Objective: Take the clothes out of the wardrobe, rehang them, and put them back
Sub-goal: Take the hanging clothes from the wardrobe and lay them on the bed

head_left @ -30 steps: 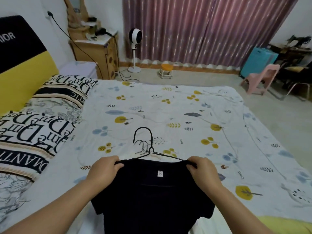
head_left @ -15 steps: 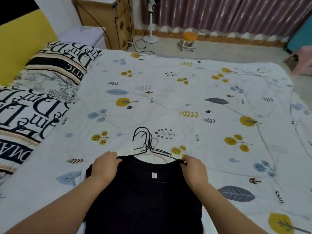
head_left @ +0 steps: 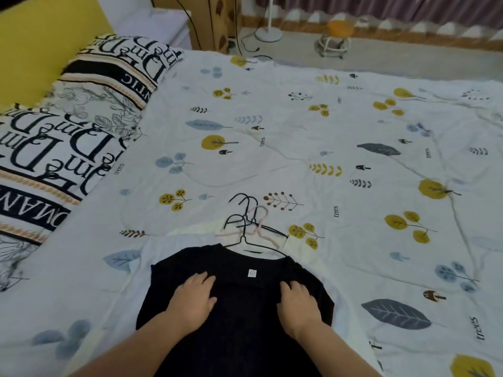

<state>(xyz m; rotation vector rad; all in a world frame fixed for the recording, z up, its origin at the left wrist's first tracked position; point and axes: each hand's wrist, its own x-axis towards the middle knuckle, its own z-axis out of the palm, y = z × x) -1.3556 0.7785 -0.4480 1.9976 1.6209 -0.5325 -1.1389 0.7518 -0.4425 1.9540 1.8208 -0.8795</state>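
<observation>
A black T-shirt (head_left: 245,308) on a thin black wire hanger (head_left: 245,235) lies flat on the bed, on top of pale garments (head_left: 313,257) whose edges show around it. My left hand (head_left: 193,300) rests palm down on the shirt's left chest. My right hand (head_left: 299,306) presses flat on the right chest. Neither hand grips anything. Several more hanger hooks, black ones and a pink one (head_left: 258,227), stick out beyond the collar.
The bed wears a white quilt (head_left: 299,131) printed with leaves and trees. Black-and-white lettered pillows (head_left: 68,126) lie at the left by a yellow headboard (head_left: 46,36). Beyond the bed are a wooden cabinet (head_left: 215,20), a fan base (head_left: 268,34) and a small orange stool (head_left: 336,39).
I have laid the black shirt down flat on the pile. Both hands let go of its shoulders and moved down onto its chest. My view has tipped further down.
</observation>
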